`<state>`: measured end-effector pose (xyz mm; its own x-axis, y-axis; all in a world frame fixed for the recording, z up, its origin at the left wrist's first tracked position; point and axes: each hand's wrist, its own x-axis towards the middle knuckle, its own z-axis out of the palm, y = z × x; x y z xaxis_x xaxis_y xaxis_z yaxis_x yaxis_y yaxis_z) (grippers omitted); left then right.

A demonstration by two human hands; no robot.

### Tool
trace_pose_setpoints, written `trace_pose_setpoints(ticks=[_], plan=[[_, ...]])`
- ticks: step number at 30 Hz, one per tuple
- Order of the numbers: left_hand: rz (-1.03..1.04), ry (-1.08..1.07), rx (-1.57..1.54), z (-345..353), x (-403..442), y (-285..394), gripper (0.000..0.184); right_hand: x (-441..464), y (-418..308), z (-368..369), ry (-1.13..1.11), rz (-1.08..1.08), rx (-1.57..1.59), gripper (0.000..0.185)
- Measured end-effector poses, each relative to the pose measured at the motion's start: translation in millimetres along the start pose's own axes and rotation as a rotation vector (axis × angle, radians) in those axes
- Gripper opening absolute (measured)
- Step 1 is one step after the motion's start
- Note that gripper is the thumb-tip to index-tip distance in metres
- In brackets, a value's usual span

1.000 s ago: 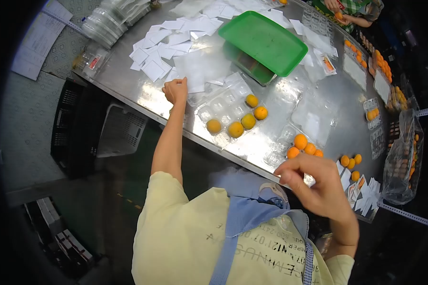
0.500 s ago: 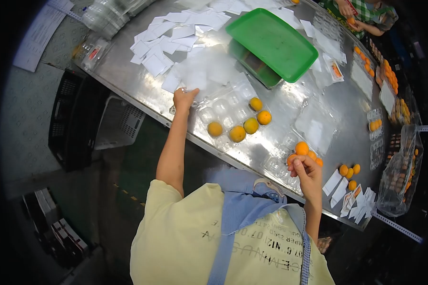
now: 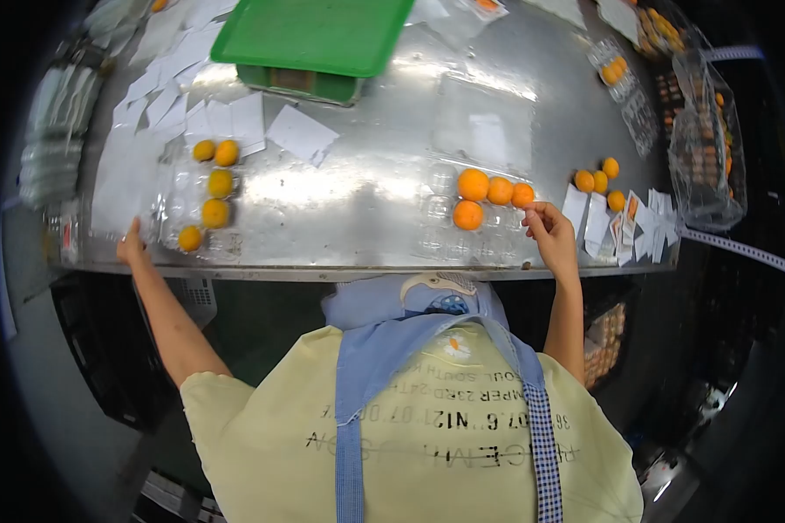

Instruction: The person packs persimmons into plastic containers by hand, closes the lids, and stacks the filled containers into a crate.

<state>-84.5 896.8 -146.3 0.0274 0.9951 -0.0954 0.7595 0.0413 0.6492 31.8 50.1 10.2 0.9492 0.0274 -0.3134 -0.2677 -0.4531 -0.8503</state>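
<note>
My left hand [image 3: 133, 244] is at the table's front left, its fingers closed at the edge of a clear plastic clamshell [image 3: 176, 205]. Several yellow-orange fruits [image 3: 220, 183] sit in that clamshell, mostly along its right side. My right hand [image 3: 551, 237] is bent in a pinch at the lower right side of an orange [image 3: 522, 194]; anything small between the fingertips is hidden. That orange sits in a second clear clamshell [image 3: 445, 231] with several others, and its flat lid [image 3: 484, 96] lies folded back.
A green tray [image 3: 314, 39] covers a green bin at the back. White papers [image 3: 301, 132] are scattered left of centre. Loose oranges [image 3: 600, 181] and label slips [image 3: 637, 231] lie at right, near a plastic-lined crate [image 3: 706, 144]. Stacked clear containers [image 3: 61, 131] stand at far left.
The view has swung round, so the table edge now runs level. My right hand has shifted from the front-row orange to the right end of the back row. The left hand stays by its clamshell.
</note>
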Motion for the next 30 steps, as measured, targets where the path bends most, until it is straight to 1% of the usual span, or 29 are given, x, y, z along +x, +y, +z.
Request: trace_pose_setpoints(ticks=[1, 2, 3, 4, 5, 6, 7, 9, 12, 13, 15, 16, 18, 19, 20, 22, 23, 24, 25, 26, 27, 28, 29, 30], plan=[[-0.024, -0.018, -0.087, -6.4, -9.0, 4.9, 0.048, -0.3, 11.2, -6.7, 0.030, 0.028, -0.031, 0.018], [-0.136, -0.116, -0.086, -0.9, 20.2, -10.8, 0.048, -0.9, 23.2, -10.0, 0.039, 0.050, -0.029, 0.018], [-0.163, -0.112, -0.183, 6.8, 31.2, -23.7, 0.049, -1.9, 35.2, -13.4, 0.049, 0.070, -0.026, 0.018], [-0.178, -0.204, -0.181, 3.9, 22.2, -17.9, 0.048, -3.3, 44.4, -16.8, 0.058, 0.091, -0.023, 0.018], [-0.238, -0.241, -0.138, 0.9, 12.4, -12.2, 0.046, -4.7, 52.6, -16.4, 0.063, 0.113, -0.006, 0.018], [-0.257, -0.269, -0.211, 7.3, 23.9, -23.7, 0.046, -5.2, 65.6, -14.3, 0.070, 0.107, 0.014, 0.018], [-0.247, -0.272, -0.255, 10.6, 24.5, -28.2, 0.053, -6.8, 77.1, -12.2, 0.078, 0.100, 0.032, 0.018], [-0.235, -0.075, -0.168, 12.1, 5.0, -19.3, 0.068, -11.8, 84.3, -6.5, 0.078, 0.056, -0.102, 0.018], [-0.142, 0.477, 0.162, -5.3, -72.4, 31.3, 0.082, -13.4, 81.3, 1.8, 0.129, 0.037, -0.151, 0.018], [-0.106, 0.521, 0.109, -5.5, -67.8, 29.1, 0.081, -11.1, 78.5, 2.4, 0.141, 0.042, -0.179, 0.020], [-0.035, 0.614, 0.000, -10.6, -51.3, 22.3, 0.079, -5.9, 60.1, 2.2, 0.251, -0.076, -0.323, 0.026], [0.129, 0.677, 0.024, -12.9, -59.0, 26.5, 0.077, -1.6, 49.5, 1.9, 0.303, -0.137, -0.395, 0.031], [0.462, 0.798, 0.072, -21.9, -82.4, 41.0, 0.073, 14.2, 44.0, 0.9, 0.317, -0.309, -0.611, 0.040], [0.820, 0.784, 0.090, -31.4, -121.1, 65.2, 0.064, 20.4, 44.3, 0.2, 0.322, -0.391, -0.716, 0.044], [1.179, 0.753, 0.107, -36.9, -178.8, 90.9, 0.056, 24.8, 45.7, -1.2, 0.261, -0.359, -0.719, 0.046], [1.159, 0.186, -0.210, -24.7, -292.2, 120.4, 0.041, 34.3, 48.9, -4.8, 0.140, -0.303, -0.723, 0.050], [1.183, -0.052, -0.322, -8.1, -329.2, 119.2, 0.036, 37.8, 52.9, -8.1, 0.124, -0.308, -0.670, 0.051], [1.189, -0.281, -0.308, -1.9, -376.0, 119.1, 0.036, 41.2, 58.5, -12.6, 0.106, -0.316, -0.620, 0.052], [1.262, -0.487, -0.314, 12.6, -410.5, 113.0, 0.036, 43.1, 62.7, -16.5, 0.086, -0.323, -0.570, 0.053], [1.205, -0.690, -0.297, 24.6, -449.8, 107.2, 0.036, 43.4, 63.7, -19.3, 0.084, -0.289, -0.533, 0.054], [1.074, -0.909, -0.325, 38.5, -486.3, 98.8, 0.036, 42.3, 63.7, -21.1, 0.082, -0.252, -0.495, 0.054], [1.026, -1.048, -0.212, 44.5, -519.1, 97.0, 0.036, 40.5, 64.7, -23.1, 0.082, -0.215, -0.456, 0.055], [0.941, -1.140, -0.110, 46.5, -551.5, 96.3, 0.039, 38.7, 68.9, -25.6, 0.103, -0.221, -0.342, 0.055], [1.004, -1.161, -0.070, 63.5, -568.7, 83.5, 0.042, 36.3, 75.1, -28.0, 0.122, -0.227, -0.228, 0.056]])
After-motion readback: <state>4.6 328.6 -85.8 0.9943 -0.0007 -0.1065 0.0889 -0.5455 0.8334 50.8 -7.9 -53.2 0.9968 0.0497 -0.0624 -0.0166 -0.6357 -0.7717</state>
